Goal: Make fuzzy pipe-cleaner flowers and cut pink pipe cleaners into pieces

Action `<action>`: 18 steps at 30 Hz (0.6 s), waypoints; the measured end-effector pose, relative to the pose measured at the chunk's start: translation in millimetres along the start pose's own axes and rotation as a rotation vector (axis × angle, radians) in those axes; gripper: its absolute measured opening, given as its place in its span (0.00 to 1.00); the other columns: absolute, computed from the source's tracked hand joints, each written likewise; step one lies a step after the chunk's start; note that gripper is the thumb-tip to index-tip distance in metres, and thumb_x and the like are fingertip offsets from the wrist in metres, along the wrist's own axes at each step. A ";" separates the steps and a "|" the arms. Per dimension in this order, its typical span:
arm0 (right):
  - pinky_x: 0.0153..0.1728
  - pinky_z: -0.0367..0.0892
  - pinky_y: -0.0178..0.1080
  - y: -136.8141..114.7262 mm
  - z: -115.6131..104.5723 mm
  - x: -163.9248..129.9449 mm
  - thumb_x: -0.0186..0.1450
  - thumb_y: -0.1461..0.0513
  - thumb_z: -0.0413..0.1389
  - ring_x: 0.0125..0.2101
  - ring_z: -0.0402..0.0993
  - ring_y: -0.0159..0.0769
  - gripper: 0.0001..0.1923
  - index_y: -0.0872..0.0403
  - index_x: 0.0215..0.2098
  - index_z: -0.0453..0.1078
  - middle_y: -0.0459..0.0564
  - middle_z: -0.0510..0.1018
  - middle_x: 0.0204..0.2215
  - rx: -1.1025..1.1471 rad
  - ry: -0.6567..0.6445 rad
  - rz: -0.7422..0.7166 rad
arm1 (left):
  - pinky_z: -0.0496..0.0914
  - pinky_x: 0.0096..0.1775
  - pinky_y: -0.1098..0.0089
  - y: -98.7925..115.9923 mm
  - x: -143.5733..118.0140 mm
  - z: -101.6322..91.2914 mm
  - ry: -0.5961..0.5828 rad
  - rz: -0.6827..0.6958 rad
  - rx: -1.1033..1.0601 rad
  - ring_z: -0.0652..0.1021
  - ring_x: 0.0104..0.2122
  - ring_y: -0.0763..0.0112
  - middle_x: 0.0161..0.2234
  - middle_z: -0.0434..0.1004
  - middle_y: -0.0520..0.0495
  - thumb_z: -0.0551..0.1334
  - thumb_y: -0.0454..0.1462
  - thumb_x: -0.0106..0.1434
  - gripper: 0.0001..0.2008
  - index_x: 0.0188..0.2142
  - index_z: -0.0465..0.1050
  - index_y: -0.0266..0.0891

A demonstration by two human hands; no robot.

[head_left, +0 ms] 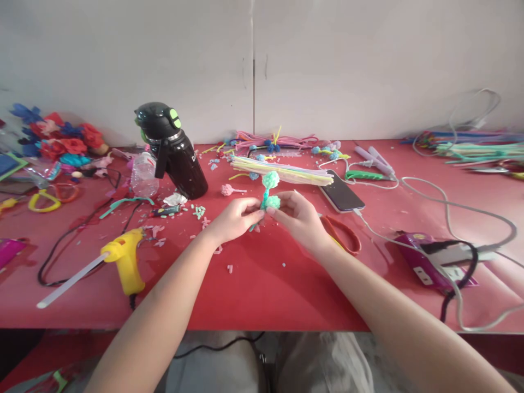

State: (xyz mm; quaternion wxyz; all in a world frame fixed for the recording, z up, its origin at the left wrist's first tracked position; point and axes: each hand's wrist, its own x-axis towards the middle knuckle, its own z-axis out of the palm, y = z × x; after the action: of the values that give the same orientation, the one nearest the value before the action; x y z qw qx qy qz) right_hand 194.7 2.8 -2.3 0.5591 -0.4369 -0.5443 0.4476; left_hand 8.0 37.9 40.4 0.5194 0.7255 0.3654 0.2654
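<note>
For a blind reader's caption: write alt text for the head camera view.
Two bare hands, left hand and right hand, pinch a mint-green pipe-cleaner flower over a cluttered red table. A yellow glue gun lies to the left, a black bottle behind it, and a phone and cables to the right.

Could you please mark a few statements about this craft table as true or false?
1. Both hands, left hand and right hand, hold the green pipe-cleaner piece. True.
2. The yellow glue gun is in the right hand. False: it lies on the red table, left of the arms.
3. The phone lies right of the hands. True.
4. The black bottle lies on its side. False: it stands upright.
</note>
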 end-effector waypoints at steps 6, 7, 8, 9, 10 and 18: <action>0.41 0.74 0.44 -0.1 0.5 0.0 0.59 0.46 0.69 0.38 0.79 0.40 0.25 0.52 0.43 0.69 0.52 0.82 0.38 -0.026 0.020 0.020 | 0.71 0.35 0.66 -1.1 0.3 -0.4 -0.031 0.006 -0.009 0.76 0.27 0.69 0.27 0.75 0.50 0.67 0.48 0.64 0.15 0.31 0.73 0.39; 0.42 0.74 0.44 0.6 1.0 0.3 0.60 0.46 0.69 0.38 0.79 0.40 0.24 0.52 0.43 0.69 0.52 0.82 0.38 -0.030 0.020 0.022 | 0.71 0.36 0.66 -1.1 0.1 -0.6 -0.041 0.005 -0.008 0.76 0.27 0.69 0.27 0.75 0.50 0.67 0.48 0.64 0.15 0.31 0.73 0.39; 0.42 0.74 0.45 1.4 1.6 0.5 0.60 0.47 0.69 0.38 0.80 0.40 0.24 0.52 0.43 0.69 0.52 0.82 0.38 -0.035 0.022 0.023 | 0.71 0.36 0.66 -1.1 -0.2 -0.7 -0.048 0.004 -0.007 0.76 0.27 0.69 0.27 0.75 0.50 0.66 0.48 0.65 0.15 0.31 0.73 0.39; 0.42 0.74 0.45 2.3 2.3 0.5 0.61 0.48 0.68 0.39 0.80 0.40 0.23 0.52 0.43 0.69 0.52 0.82 0.38 -0.039 0.025 0.023 | 0.71 0.36 0.66 -1.0 -0.5 -0.7 -0.051 0.003 -0.007 0.76 0.27 0.69 0.27 0.75 0.50 0.66 0.48 0.65 0.15 0.32 0.73 0.39; 0.43 0.74 0.45 3.1 2.9 0.3 0.61 0.48 0.68 0.39 0.80 0.40 0.23 0.52 0.44 0.69 0.52 0.82 0.38 -0.043 0.029 0.023 | 0.71 0.36 0.66 -1.1 -0.7 -0.5 -0.053 0.003 -0.010 0.76 0.27 0.70 0.28 0.75 0.50 0.66 0.48 0.65 0.15 0.32 0.73 0.39; 0.47 0.76 0.50 -6.3 -32.3 18.4 0.62 0.54 0.66 0.43 0.81 0.46 0.18 0.53 0.48 0.75 0.58 0.83 0.47 -0.458 -0.137 -0.043 | 0.71 0.37 0.65 -17.0 6.5 -4.4 0.119 -0.024 -0.069 0.79 0.30 0.66 0.30 0.79 0.47 0.68 0.46 0.63 0.13 0.36 0.74 0.38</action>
State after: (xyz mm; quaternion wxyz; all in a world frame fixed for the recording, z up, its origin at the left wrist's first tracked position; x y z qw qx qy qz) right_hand 227.2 19.4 7.0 0.4168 -0.5092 -0.6774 0.3289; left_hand 4.1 48.8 25.8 0.5246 0.6858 0.3949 0.3140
